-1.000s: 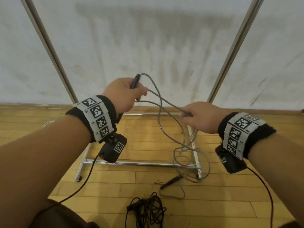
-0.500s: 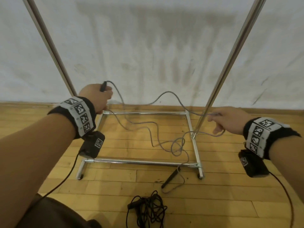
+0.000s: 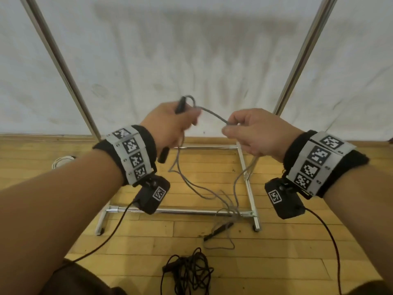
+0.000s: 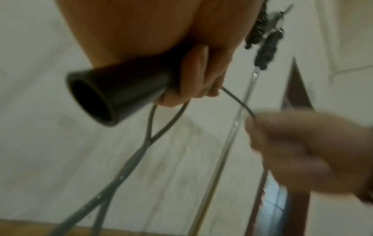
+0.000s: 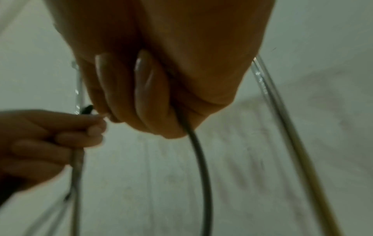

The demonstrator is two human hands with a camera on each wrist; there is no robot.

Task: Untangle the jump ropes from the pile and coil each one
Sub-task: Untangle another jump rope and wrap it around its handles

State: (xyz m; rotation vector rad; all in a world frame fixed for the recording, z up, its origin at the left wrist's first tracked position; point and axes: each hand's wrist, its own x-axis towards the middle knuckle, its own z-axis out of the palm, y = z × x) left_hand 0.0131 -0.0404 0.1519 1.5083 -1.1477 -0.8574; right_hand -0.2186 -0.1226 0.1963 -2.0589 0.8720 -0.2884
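Observation:
My left hand (image 3: 170, 124) grips the black handle (image 3: 180, 105) of a grey jump rope (image 3: 212, 114), with loops of the cord held against it; the handle's open butt end (image 4: 90, 99) shows in the left wrist view. My right hand (image 3: 251, 130) pinches the same grey cord (image 5: 193, 143) close to the left hand. The rest of the grey rope hangs to the floor, where its other black handle (image 3: 217, 231) lies. A black jump rope (image 3: 189, 271) sits in a tangled pile on the floor near my feet.
A chrome rack stands in front of me, with two slanted poles (image 3: 61, 67) and a floor frame (image 3: 176, 211) that the grey rope drapes over. A white sheet (image 3: 191, 50) hangs behind it. The floor (image 3: 138, 241) is wood planks. A white coil (image 3: 61, 161) lies far left.
My hands were spread wide apart half a second ago, stretching the grey cord. Now they have come together in front of me, and the right hand holds the cord beside the left.

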